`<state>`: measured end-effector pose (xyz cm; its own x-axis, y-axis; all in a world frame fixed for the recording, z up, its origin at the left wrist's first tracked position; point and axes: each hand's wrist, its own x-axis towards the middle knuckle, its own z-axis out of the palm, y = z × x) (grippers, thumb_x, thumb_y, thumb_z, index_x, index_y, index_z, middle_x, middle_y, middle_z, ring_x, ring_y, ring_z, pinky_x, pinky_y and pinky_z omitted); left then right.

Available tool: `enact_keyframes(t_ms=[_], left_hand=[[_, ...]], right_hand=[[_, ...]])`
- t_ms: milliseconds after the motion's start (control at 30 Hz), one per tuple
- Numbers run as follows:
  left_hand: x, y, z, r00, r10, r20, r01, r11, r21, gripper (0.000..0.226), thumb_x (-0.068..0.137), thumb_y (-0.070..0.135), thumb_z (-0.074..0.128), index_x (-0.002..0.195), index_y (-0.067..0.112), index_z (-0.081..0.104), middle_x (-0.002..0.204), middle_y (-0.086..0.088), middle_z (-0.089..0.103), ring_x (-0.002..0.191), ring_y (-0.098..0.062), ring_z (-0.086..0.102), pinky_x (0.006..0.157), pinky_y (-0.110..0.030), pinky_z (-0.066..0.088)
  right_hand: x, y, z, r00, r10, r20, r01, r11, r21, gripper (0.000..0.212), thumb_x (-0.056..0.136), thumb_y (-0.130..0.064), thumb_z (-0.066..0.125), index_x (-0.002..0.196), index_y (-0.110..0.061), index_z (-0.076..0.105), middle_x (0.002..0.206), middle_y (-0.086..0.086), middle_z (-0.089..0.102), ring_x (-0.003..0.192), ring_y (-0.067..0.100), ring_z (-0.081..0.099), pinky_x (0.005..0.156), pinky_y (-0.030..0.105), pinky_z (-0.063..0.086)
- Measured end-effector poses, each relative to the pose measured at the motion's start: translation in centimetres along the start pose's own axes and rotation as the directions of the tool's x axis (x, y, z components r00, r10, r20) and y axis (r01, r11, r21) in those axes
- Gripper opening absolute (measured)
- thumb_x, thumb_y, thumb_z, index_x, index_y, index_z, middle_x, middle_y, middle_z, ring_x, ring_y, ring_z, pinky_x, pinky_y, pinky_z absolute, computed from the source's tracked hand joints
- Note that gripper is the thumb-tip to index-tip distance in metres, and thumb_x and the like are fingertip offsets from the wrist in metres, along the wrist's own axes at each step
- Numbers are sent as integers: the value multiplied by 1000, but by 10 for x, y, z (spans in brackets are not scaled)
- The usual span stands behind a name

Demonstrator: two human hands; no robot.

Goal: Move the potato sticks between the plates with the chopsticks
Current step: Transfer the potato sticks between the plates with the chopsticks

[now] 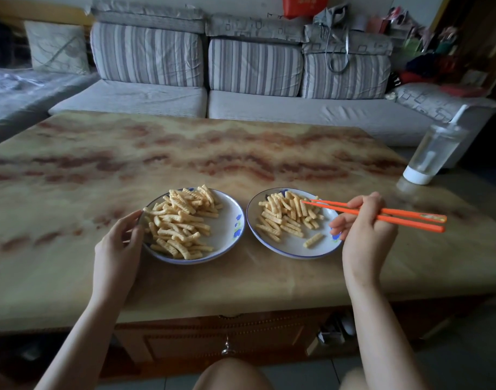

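Observation:
Two white plates with blue rims sit side by side on the marble-patterned table. The left plate carries a big heap of ridged potato sticks. The right plate holds a smaller pile of sticks, with one stick lying apart near its front. My left hand rests at the left plate's rim, fingers curved against the edge. My right hand grips a pair of orange chopsticks. Their tips hover over the right plate's pile, slightly apart, with nothing between them.
A clear plastic bottle with a white base stands tilted at the table's right edge. A grey striped sofa runs behind the table. The table's wooden front with a drawer pull is below, and my knees are near it.

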<state>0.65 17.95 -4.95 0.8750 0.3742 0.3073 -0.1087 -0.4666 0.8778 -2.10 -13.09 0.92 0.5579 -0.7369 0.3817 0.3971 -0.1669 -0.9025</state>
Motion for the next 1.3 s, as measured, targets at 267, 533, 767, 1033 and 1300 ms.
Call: enact_keyframes(t_ms=[267, 533, 767, 1033, 1300], left_hand=[[0, 0, 1, 1000, -13, -7, 13, 1000, -1, 29, 94, 17, 53, 122, 19, 64, 101, 8, 61, 93, -6, 56, 77, -22, 38], [2, -4, 1, 1000, -14, -6, 14, 1000, -16, 29, 94, 21, 54, 121, 21, 64, 100, 6, 64, 95, -8, 59, 79, -25, 41], [1, 0, 1, 1000, -15, -6, 15, 1000, -26, 28, 94, 26, 55, 120, 21, 65, 99, 9, 63, 93, -5, 58, 77, -22, 39], [1, 0, 1, 1000, -20, -7, 20, 999, -35, 27, 94, 26, 55, 120, 21, 65, 101, 8, 64, 92, -5, 58, 75, -21, 39], [0, 1, 1, 1000, -23, -3, 22, 999, -36, 28, 94, 26, 55, 120, 22, 65, 99, 10, 63, 92, -4, 58, 73, -18, 39]], right_hand=[[-31, -15, 20, 905, 77, 418, -150, 978, 145, 43, 104, -22, 27, 70, -7, 48, 38, 6, 51, 32, 18, 44, 38, 20, 30], [-66, -15, 40, 761, 0, 649, -122, 982, 142, 41, 96, -33, 29, 70, -12, 54, 39, 6, 47, 35, 24, 43, 38, 35, 29], [-76, -9, 47, 690, 4, 724, -117, 987, 107, 42, 96, -33, 29, 73, -9, 55, 42, 11, 46, 36, 16, 45, 41, 18, 34], [-67, -15, 41, 805, 20, 593, -132, 980, 147, 41, 96, -33, 31, 66, -11, 49, 40, 7, 45, 34, 17, 45, 38, 19, 36], [-18, -13, 15, 982, 68, 174, -91, 988, 124, 42, 104, -21, 28, 67, -10, 45, 36, 5, 46, 30, 15, 44, 34, 17, 30]])
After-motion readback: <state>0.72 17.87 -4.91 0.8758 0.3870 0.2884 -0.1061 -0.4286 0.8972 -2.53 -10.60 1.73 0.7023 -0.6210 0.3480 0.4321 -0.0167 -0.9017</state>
